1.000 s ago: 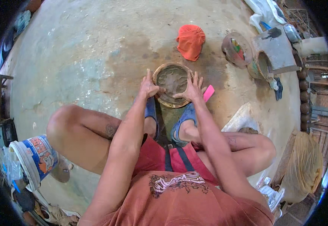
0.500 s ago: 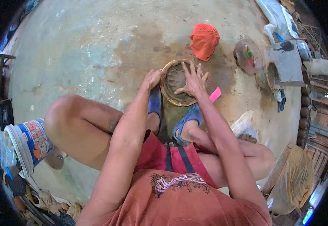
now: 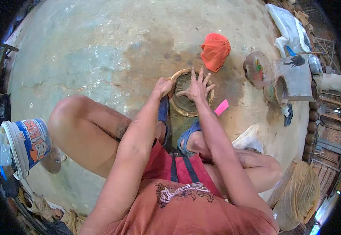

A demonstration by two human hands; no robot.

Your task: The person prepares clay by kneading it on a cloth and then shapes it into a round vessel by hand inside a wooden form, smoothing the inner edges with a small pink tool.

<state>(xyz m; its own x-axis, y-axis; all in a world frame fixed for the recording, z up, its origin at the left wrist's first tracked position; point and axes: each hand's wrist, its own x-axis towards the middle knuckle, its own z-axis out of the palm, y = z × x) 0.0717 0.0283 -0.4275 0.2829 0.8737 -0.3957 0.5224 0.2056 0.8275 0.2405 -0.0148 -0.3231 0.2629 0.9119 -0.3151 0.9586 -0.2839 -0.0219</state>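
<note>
Between my feet on the floor rests a shallow round vessel with a brown rim (image 3: 186, 114), filled with a grey, wet, clay-like mass (image 3: 184, 102). My left hand (image 3: 164, 87) is closed at its left rim; the fingertips are partly hidden. Over the right part of the mass lies my right hand (image 3: 197, 89), with its fingers spread and touching the surface or the far rim. Just right of the vessel is a pink flat piece (image 3: 221, 107), partly behind my right forearm. An orange-red cloth bundle (image 3: 215, 51) sits beyond the vessel.
To the right stand a round tray-like piece (image 3: 258, 69), a ring-shaped vessel (image 3: 281, 89) and a grey block (image 3: 295, 78). At left a white and blue bucket (image 3: 31, 143) leans beside my knee. A pale cloth (image 3: 249, 139) lies near my right leg; a yellowish sack (image 3: 299, 194) stands lower right.
My right hand has shifted slightly left and toward the far rim over the grey mass. My left hand stays at the left rim. The whole view has shifted slightly.
</note>
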